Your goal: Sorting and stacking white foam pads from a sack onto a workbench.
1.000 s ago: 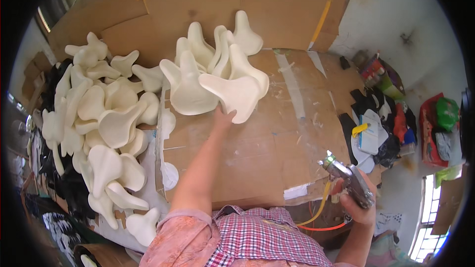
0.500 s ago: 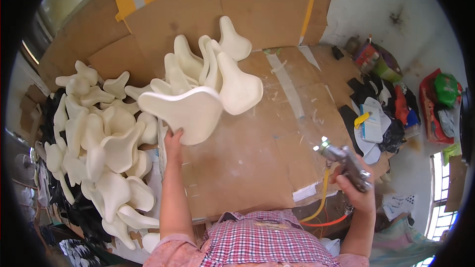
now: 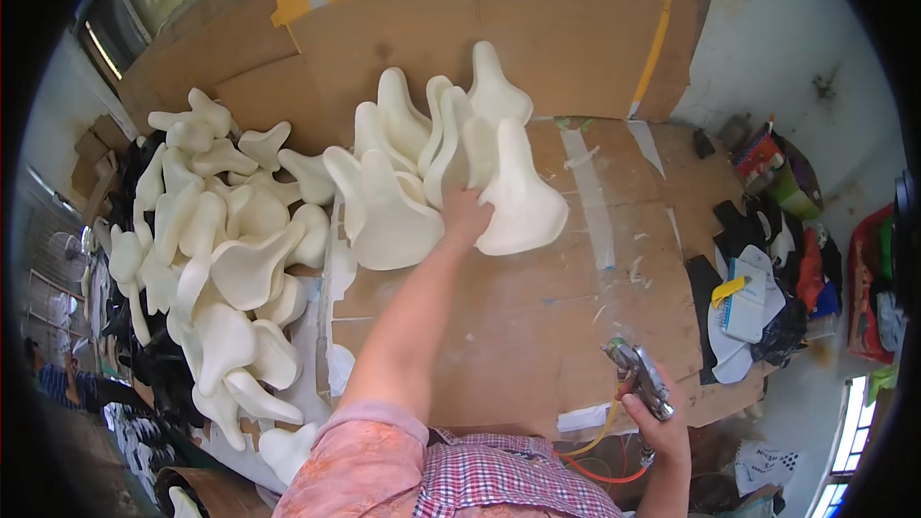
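Note:
Cream bicycle-seat foam pads stand clustered on the cardboard-covered table [image 3: 499,326]. My left hand [image 3: 465,221] reaches into this cluster, its fingers closed at the left edge of the rightmost seat pad [image 3: 523,201]; some fingertips are hidden. Left of my wrist, another seat pad [image 3: 391,225] stands with its broad end down. At the lower right, my right hand [image 3: 662,427] is wrapped round a metal spray gun [image 3: 641,376]. The gun's nozzle points up and left, over the table. Yellow and orange hoses [image 3: 604,427] hang below it.
A big heap of similar pads [image 3: 230,259] lies on the left. Cardboard sheets [image 3: 384,19] line the back. Along the right edge lie a yellow cutter [image 3: 731,290], a notebook [image 3: 744,315], dark scraps and bags. Another person [image 3: 67,384] appears at the far left.
The seat pad my left hand held now stands at the cluster's left front. That hand has moved right to the rightmost pad. The spray gun is lower, and mist no longer shows at its nozzle.

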{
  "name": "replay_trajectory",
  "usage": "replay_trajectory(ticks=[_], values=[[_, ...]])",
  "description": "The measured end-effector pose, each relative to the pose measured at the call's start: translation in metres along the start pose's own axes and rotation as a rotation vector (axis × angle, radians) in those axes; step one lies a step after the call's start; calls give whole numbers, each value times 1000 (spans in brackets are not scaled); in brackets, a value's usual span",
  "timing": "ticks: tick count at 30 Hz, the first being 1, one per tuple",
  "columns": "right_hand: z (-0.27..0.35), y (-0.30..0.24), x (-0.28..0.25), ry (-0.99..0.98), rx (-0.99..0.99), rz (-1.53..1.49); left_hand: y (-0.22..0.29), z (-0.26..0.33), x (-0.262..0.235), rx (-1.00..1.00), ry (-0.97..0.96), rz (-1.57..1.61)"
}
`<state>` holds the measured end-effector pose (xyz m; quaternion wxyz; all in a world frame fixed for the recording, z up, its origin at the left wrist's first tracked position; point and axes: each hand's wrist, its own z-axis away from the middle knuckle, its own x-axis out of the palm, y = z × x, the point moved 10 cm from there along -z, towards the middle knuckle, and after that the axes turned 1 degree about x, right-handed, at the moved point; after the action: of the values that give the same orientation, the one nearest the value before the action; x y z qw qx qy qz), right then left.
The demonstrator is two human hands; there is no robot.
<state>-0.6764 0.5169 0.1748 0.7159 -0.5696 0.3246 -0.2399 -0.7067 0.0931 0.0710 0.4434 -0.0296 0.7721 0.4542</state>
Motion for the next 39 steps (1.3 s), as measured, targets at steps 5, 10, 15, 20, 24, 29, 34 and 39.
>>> replay_trajectory(ticks=[5,10,15,20,24,29,34,39], values=[[1,-23,26,-75,-50,-2,-14,56,-61,-9,3,550],[10,-46,85,-219,-31,17,-113,75,-259,-317,330,1382],[12,-83,106,-88,-159,-45,-225,76,-313,-266,564,1289],[40,-113,106,27,-225,-140,-201,37,-148,-316,37,809],[41,-108,95,72,-219,23,-218,15,-108,-223,-19,188],[6,-86,62,144,-46,-105,-225,25,-100,-294,-91,270],[-9,-94,26,301,-175,-338,-175,34,-153,-429,98,706],[-35,-43,30,128,13,-215,-88,-16,-125,-349,-44,861]])
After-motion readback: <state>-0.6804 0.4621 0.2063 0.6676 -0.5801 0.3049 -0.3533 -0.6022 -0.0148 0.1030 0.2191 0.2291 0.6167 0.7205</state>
